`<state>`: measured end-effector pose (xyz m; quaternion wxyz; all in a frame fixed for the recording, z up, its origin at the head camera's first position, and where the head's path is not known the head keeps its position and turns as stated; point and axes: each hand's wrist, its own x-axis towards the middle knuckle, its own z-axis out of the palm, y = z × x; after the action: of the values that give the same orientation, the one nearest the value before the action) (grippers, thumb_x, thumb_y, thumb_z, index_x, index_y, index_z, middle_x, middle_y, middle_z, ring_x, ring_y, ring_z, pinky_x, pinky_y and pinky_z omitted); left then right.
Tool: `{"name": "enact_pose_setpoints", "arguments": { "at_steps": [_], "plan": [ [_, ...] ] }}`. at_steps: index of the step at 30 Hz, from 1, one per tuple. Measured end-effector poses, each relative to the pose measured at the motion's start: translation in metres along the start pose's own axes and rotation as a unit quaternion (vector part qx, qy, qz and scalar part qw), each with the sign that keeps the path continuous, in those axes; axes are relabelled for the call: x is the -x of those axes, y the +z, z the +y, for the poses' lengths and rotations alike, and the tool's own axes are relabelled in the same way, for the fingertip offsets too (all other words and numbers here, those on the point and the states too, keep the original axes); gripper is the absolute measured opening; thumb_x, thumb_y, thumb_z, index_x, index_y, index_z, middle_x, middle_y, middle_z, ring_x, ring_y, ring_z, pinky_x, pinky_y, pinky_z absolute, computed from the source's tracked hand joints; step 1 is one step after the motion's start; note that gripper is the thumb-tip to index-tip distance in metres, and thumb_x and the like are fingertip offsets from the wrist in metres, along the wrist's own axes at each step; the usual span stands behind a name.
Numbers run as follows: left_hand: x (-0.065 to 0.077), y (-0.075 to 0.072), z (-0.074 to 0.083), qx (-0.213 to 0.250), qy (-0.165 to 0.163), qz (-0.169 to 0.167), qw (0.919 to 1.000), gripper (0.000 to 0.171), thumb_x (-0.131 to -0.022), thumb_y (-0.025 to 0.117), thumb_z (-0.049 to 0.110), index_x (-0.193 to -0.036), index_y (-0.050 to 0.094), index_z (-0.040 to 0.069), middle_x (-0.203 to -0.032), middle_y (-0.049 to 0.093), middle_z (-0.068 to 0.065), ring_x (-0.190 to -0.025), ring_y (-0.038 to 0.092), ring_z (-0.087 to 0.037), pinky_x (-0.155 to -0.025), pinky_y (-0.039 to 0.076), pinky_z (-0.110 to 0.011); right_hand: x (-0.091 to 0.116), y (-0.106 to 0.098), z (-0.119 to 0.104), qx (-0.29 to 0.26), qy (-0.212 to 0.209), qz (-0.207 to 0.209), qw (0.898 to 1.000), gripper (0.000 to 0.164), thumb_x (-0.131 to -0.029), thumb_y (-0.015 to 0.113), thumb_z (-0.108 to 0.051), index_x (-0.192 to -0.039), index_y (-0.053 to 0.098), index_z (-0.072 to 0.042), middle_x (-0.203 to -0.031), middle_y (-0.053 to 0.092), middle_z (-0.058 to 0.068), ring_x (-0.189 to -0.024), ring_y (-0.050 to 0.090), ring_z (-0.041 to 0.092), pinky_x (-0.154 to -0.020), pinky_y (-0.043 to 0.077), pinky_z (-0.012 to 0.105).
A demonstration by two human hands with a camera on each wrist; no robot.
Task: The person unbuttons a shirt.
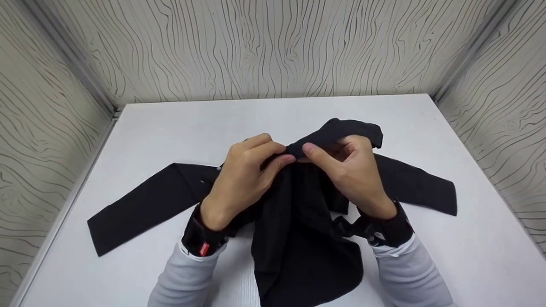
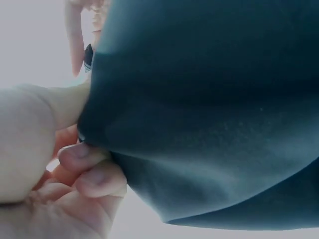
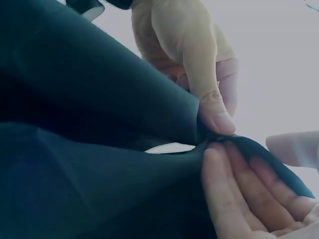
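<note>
A black long-sleeved garment (image 1: 315,260) lies over the table, its middle gathered up between both hands. My left hand (image 1: 239,179) pinches the cloth between thumb and fingertips at the middle. Close beside it, my right hand (image 1: 352,175) holds a raised, folded band of the same garment, thumb on top and the other fingers under it. In the right wrist view, the left thumb (image 3: 217,117) presses on the cloth right above the right fingers (image 3: 254,194). Dark fabric fills most of the left wrist view, its edge at the left fingers (image 2: 99,179).
One sleeve (image 1: 145,209) stretches out to the left, and the other sleeve (image 1: 418,183) to the right. Underneath is a white table (image 1: 192,128). Wood-grain patterned panels (image 1: 273,51) stand behind it and at both sides. Black straps circle both wrists.
</note>
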<state>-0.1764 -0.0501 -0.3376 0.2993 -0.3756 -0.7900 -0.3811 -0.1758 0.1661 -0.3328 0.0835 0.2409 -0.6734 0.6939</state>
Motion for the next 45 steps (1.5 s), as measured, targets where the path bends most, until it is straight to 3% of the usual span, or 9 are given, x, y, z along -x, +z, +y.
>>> {"name": "enact_pose_setpoints", "arguments": {
  "at_steps": [4, 9, 15, 22, 27, 33, 39, 45],
  "plan": [
    [0.0, 0.001, 0.001, -0.004, 0.002, -0.008, 1.0, 0.017, -0.098, 0.071, 0.02, -0.092, 0.074, 0.004, -0.078, 0.057, 0.002, -0.069, 0.054, -0.008, -0.064, 0.046, -0.023, 0.0, 0.001, 0.003, 0.056, -0.011, -0.005, 0.998, 0.003, -0.091, 0.079, -0.009, -0.092, 0.08, -0.006, -0.085, 0.075, 0.015, -0.076, 0.073, 0.032, -0.066, 0.059, 0.034],
    [0.0, 0.004, 0.003, -0.005, 0.008, -0.015, 0.9998, 0.016, -0.099, 0.071, 0.019, -0.09, 0.073, 0.007, -0.076, 0.053, 0.002, -0.066, 0.05, -0.01, -0.063, 0.044, -0.025, -0.002, 0.002, 0.007, 0.027, -0.001, -0.036, 0.999, 0.006, -0.091, 0.078, -0.006, -0.096, 0.079, -0.003, -0.089, 0.074, 0.017, -0.079, 0.072, 0.033, -0.072, 0.06, 0.039],
    [-0.001, 0.005, 0.003, -0.015, 0.031, -0.011, 0.9994, 0.009, -0.094, 0.072, 0.012, -0.087, 0.072, 0.007, -0.075, 0.051, 0.002, -0.068, 0.05, -0.012, -0.064, 0.045, -0.027, -0.001, 0.003, 0.005, 0.04, 0.008, -0.029, 0.999, 0.004, -0.091, 0.079, -0.007, -0.094, 0.079, -0.005, -0.085, 0.074, 0.015, -0.076, 0.071, 0.03, -0.07, 0.059, 0.036],
    [0.0, 0.004, 0.002, -0.02, 0.061, -0.035, 0.9973, 0.005, -0.094, 0.072, 0.009, -0.089, 0.072, 0.007, -0.079, 0.055, 0.001, -0.074, 0.053, -0.014, -0.068, 0.047, -0.029, 0.0, 0.012, -0.009, 0.069, -0.045, -0.036, 0.996, 0.007, -0.085, 0.08, 0.005, -0.09, 0.077, 0.0, -0.084, 0.073, 0.012, -0.075, 0.07, 0.025, -0.067, 0.058, 0.032],
    [0.0, 0.005, 0.001, -0.012, 0.077, -0.027, 0.9966, 0.008, -0.094, 0.075, 0.01, -0.089, 0.071, 0.005, -0.079, 0.056, 0.0, -0.074, 0.054, -0.015, -0.068, 0.047, -0.028, 0.0, 0.012, -0.002, 0.079, -0.072, -0.032, 0.994, 0.008, -0.087, 0.078, 0.006, -0.09, 0.076, 0.0, -0.086, 0.073, 0.012, -0.077, 0.069, 0.024, -0.068, 0.057, 0.031],
    [-0.001, 0.01, -0.001, 0.01, 0.099, 0.002, 0.995, 0.01, -0.091, 0.078, 0.007, -0.084, 0.071, 0.004, -0.074, 0.052, -0.001, -0.069, 0.05, -0.013, -0.064, 0.044, -0.025, 0.002, 0.008, 0.008, 0.044, -0.014, -0.027, 0.999, 0.004, -0.092, 0.076, -0.004, -0.095, 0.075, -0.001, -0.087, 0.071, 0.015, -0.079, 0.068, 0.026, -0.071, 0.057, 0.032],
    [-0.002, 0.017, -0.002, 0.027, 0.121, 0.02, 0.992, 0.008, -0.089, 0.079, 0.004, -0.084, 0.073, 0.004, -0.074, 0.054, -0.001, -0.069, 0.05, -0.013, -0.063, 0.043, -0.024, 0.002, 0.006, 0.008, 0.013, 0.047, -0.018, 0.999, 0.015, -0.094, 0.076, -0.009, -0.088, 0.069, 0.003, -0.078, 0.063, 0.016, -0.071, 0.062, 0.021, -0.067, 0.054, 0.029],
    [-0.002, 0.013, -0.005, 0.062, 0.111, 0.023, 0.9916, 0.006, -0.089, 0.08, 0.007, -0.087, 0.075, 0.005, -0.076, 0.057, -0.001, -0.069, 0.051, -0.012, -0.062, 0.044, -0.024, 0.0, 0.002, 0.009, -0.011, 0.063, -0.025, 0.998, 0.022, -0.095, 0.075, -0.012, -0.088, 0.063, 0.005, -0.076, 0.061, 0.017, -0.069, 0.06, 0.021, -0.064, 0.052, 0.028]
  ]
}}
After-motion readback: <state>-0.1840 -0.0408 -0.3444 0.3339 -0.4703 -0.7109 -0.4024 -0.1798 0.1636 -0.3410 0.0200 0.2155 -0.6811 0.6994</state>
